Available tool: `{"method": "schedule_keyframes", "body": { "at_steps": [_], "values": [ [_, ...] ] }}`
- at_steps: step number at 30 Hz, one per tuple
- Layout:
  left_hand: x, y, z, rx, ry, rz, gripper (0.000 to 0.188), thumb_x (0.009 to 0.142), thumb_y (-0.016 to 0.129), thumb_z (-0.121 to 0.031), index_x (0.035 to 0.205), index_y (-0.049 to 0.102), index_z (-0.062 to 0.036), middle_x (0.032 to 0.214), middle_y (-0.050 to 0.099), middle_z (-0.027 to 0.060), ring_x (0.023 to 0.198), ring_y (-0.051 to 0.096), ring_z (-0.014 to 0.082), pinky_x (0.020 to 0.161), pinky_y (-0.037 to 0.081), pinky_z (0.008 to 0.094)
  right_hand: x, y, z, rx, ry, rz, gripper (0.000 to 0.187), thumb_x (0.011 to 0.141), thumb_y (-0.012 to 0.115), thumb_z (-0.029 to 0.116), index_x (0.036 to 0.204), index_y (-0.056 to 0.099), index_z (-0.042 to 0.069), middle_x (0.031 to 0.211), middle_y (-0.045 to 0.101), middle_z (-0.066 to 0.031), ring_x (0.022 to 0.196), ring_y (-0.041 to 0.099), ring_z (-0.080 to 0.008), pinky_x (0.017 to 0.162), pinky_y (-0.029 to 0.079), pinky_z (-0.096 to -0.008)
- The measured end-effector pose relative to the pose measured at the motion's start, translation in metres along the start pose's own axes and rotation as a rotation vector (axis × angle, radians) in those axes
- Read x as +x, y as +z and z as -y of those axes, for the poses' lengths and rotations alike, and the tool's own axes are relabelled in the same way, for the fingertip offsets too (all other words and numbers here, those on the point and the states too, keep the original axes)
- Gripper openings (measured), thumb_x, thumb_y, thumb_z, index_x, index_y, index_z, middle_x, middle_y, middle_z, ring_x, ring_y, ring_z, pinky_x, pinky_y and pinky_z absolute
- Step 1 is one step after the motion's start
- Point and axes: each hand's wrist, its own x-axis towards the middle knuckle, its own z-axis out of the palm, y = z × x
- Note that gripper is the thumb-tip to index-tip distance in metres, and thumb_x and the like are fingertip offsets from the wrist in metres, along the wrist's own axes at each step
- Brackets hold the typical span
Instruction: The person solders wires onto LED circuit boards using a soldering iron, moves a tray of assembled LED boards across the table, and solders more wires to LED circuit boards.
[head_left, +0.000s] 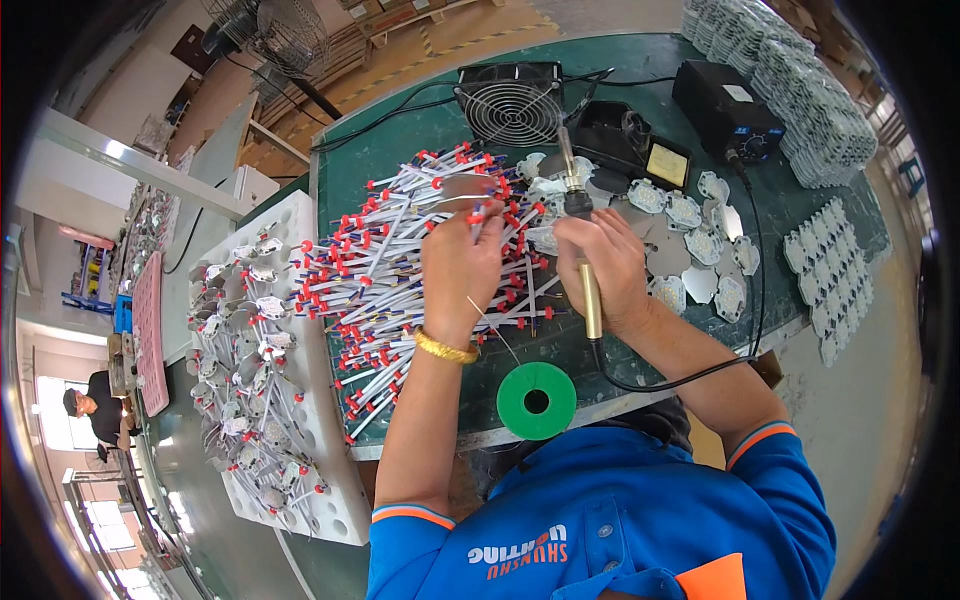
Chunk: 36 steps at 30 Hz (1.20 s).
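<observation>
My right hand [607, 262] is closed around a soldering iron [591, 300] with a brass-coloured handle and black grip. Its metal barrel points up and away, ending near the fan. My left hand [462, 262] is over a heap of white cables [390, 255] with red ends, fingers pinched together and slightly blurred. A bit of red shows between those fingers, but what they hold is not clear. Thin solder wire runs from a green spool [512, 392] up to my left wrist. Small silvery plates [683, 211] lie beyond and right of my right hand.
A black fan [510, 105], an iron stand with yellow sponge [667, 163] and a black control box [728, 112] stand along the back. White panels [785, 95] are stacked at right. White foam [335, 420] holds finished-looking cable pieces at left. The iron's cord [690, 378] crosses my right forearm.
</observation>
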Motion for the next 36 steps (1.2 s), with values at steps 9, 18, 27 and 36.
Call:
{"method": "schedule_keyframes", "body": {
  "at_steps": [9, 18, 27, 36],
  "values": [
    [0.001, 0.012, -0.004, -0.134, 0.027, 0.031, 0.023, 0.072, 0.065, -0.007, 0.095, 0.061, -0.0013, 0.08, 0.065, 0.0071, 0.068, 0.062, 0.0144, 0.061, 0.047, 0.0263, 0.003, -0.012, 0.008, 0.156, 0.202, -0.071, 0.03, 0.068, 0.062, -0.01, 0.092, 0.049, 0.003, 0.073, 0.058, -0.0131, 0.057, 0.057, -0.0262, 0.05, 0.045, -0.0311],
    [-0.037, -0.04, -0.008, -1.183, -0.171, -0.086, 0.02, 0.084, 0.059, -0.011, 0.102, 0.058, -0.0019, 0.08, 0.061, 0.0025, 0.065, 0.055, 0.0088, 0.057, 0.045, 0.0198, 0.0, -0.02, 0.015, 0.325, 0.356, 0.025, 0.029, 0.073, 0.064, -0.004, 0.096, 0.047, 0.005, 0.075, 0.056, -0.01, 0.057, 0.056, -0.0199, 0.051, 0.044, -0.0284],
    [-0.061, -0.018, 0.007, -1.137, -0.373, 0.435, 0.022, 0.089, 0.053, -0.016, 0.105, 0.056, -0.0015, 0.075, 0.06, 0.0063, 0.049, 0.042, 0.0069, 0.043, 0.028, 0.0187, -0.002, -0.013, 0.023, 0.262, 0.175, -0.011, 0.031, 0.073, 0.065, -0.003, 0.098, 0.047, 0.005, 0.078, 0.056, -0.0089, 0.056, 0.051, -0.0183, 0.052, 0.043, -0.0272],
    [-0.063, -0.015, 0.005, -1.065, -0.395, 0.408, 0.02, 0.086, 0.058, -0.015, 0.101, 0.06, -0.0031, 0.077, 0.062, 0.0062, 0.056, 0.046, 0.0065, 0.047, 0.03, 0.0185, 0.0, -0.016, 0.026, 0.287, 0.274, 0.017, 0.029, 0.075, 0.065, -0.002, 0.096, 0.046, 0.005, 0.072, 0.052, -0.0061, 0.055, 0.049, -0.0117, 0.049, 0.04, -0.0249]
  ]
}}
